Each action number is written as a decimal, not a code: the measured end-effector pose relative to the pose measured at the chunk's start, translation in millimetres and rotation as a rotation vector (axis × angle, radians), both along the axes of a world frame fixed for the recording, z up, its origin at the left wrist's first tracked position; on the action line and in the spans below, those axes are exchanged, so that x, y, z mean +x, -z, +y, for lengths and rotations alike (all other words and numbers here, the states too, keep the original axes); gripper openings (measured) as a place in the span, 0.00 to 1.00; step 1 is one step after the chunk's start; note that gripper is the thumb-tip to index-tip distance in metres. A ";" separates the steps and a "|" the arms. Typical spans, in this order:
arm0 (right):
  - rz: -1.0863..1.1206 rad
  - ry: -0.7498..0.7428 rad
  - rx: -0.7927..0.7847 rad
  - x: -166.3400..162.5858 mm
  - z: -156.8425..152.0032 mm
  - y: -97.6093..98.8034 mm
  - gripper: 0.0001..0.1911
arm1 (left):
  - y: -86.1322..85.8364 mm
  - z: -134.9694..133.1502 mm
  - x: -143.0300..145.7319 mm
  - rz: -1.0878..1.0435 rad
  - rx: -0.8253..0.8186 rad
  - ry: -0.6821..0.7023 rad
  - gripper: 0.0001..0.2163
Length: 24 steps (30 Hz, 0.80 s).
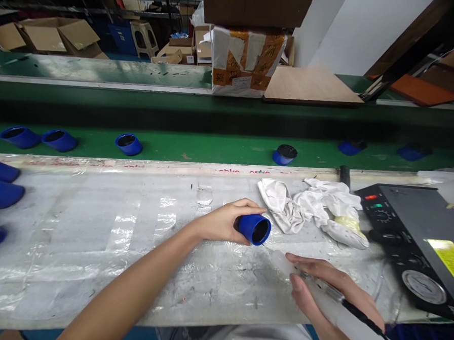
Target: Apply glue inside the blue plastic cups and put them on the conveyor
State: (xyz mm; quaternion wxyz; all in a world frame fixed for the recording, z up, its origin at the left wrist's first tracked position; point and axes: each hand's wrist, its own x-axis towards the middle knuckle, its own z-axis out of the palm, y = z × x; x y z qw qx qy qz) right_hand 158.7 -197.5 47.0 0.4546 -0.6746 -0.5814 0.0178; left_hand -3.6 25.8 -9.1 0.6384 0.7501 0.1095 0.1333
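My left hand [222,222] is wrapped round a blue cup-like part [248,226] just above the bench, tilting its open end to the right and toward me. The inside of the part looks dark. My right hand [341,280] grips a whitish dispensing syringe [325,304] with a black tube or cable along it. The syringe's pale front end points up and left at the blue part's rim. Whether the tip touches the rim I cannot tell. Crumpled white cloths [284,207] lie just beyond my hands.
A black control box [417,241] with knobs and a gauge stands at the right. Behind the plastic-covered bench [86,238], a green conveyor belt [195,149] carries several blue parts [129,145]. More blue parts [3,194] stand at left. A taped carton [244,60] stands at the back.
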 end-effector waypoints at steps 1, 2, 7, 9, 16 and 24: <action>0.011 -0.008 0.002 -1.0 0.0 0.0 0.03 | 0.2 -0.1 0.0 -0.002 0.003 0.001 0.36; 0.022 -0.015 0.004 -2.2 -0.1 -0.1 0.03 | 0.4 -0.2 0.0 -0.006 0.004 0.003 0.36; 0.030 -0.037 0.026 -7.6 0.1 -1.8 0.03 | 0.8 -0.7 -0.2 -0.011 -0.001 0.006 0.36; 0.029 -0.040 0.031 -8.9 0.1 -2.3 0.03 | 1.0 -0.7 -0.2 -0.011 0.006 0.009 0.36; 0.028 -0.058 0.040 -9.4 -0.3 -1.2 0.03 | 2.6 -0.6 -0.2 -0.017 0.034 0.012 0.36; 0.117 -0.129 0.084 -10.2 3.2 7.4 0.06 | 0.7 -1.2 0.7 -0.018 0.035 0.020 0.35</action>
